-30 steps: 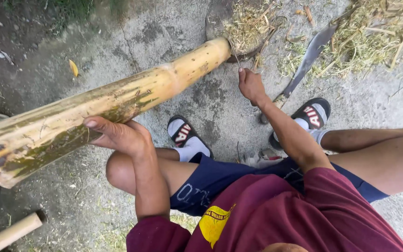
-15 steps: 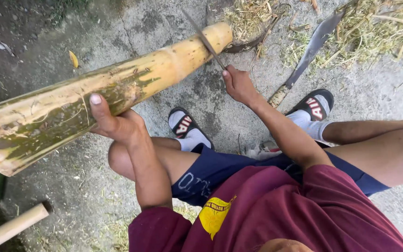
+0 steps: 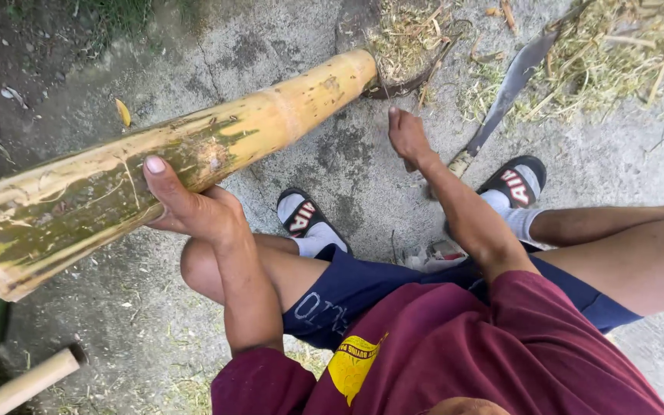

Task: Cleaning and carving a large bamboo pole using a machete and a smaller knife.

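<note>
Left hand (image 3: 194, 206) cups the thick yellow-green bamboo pole (image 3: 170, 165) from beneath, pole raised off the concrete; right hand (image 3: 407, 138) hangs open, empty — near the long machete (image 3: 501, 100). A one-handed hold could likely let it roll.

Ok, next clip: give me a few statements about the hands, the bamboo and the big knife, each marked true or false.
1. The left hand grips the thick bamboo pole from below, thumb on top. True.
2. The right hand holds the big knife. False: the hand is empty and open, and the knife lies on the ground beside it.
3. The far end of the pole rests against a stump strewn with dry fibres. True.
4. The person is barefoot. False: both feet wear white socks and black slides.
5. The knife blade points away from the person, toward a heap of dry shavings. True.
6. The pole lies flat on the ground. False: its near end is lifted by the left hand.
</note>
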